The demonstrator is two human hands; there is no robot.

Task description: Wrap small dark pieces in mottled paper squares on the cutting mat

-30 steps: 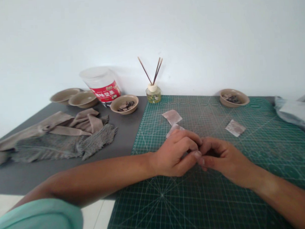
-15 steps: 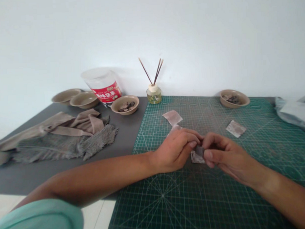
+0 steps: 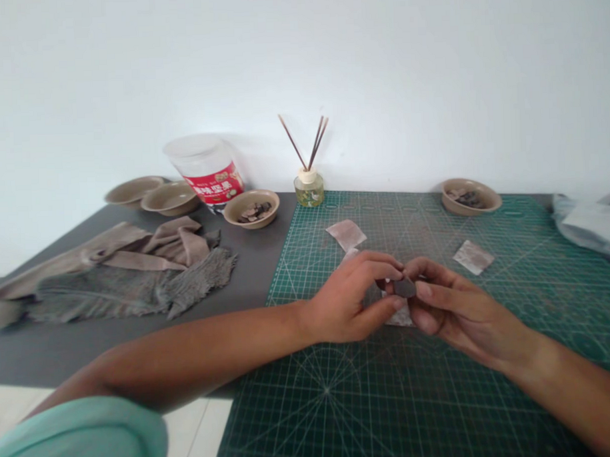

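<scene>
A small dark grey flat disc point(image 3: 404, 288) is pinched between the thumb and fingers of my right hand point(image 3: 458, 310), just above the cutting mat point(image 3: 326, 414). My left hand point(image 3: 355, 297) curves round the disc's left side. Its thumb and forefinger are apart, with the fingertips close to the disc; whether they touch it I cannot tell. Beneath both hands lies a pale, mottled square piece point(image 3: 401, 317), partly hidden. Behind my left hand a similar pale square point(image 3: 346, 235) rests on the mat, with another largely covered. A further mottled square point(image 3: 473, 257) lies beyond my right hand.
Bowls with small dark and tan pieces stand at back centre-left point(image 3: 252, 220) and back right point(image 3: 471, 206). A reed diffuser point(image 3: 309, 189) and a red-labelled plastic tub point(image 3: 205, 168) stand near the wall. Cloths point(image 3: 121, 275) lie left; a plastic bag point(image 3: 592, 225) lies right.
My left thumb has parted from its fingers, uncovering the disc. The disc now shows its flat face between my hands, held by my right fingers. The surrounding things have stayed put.
</scene>
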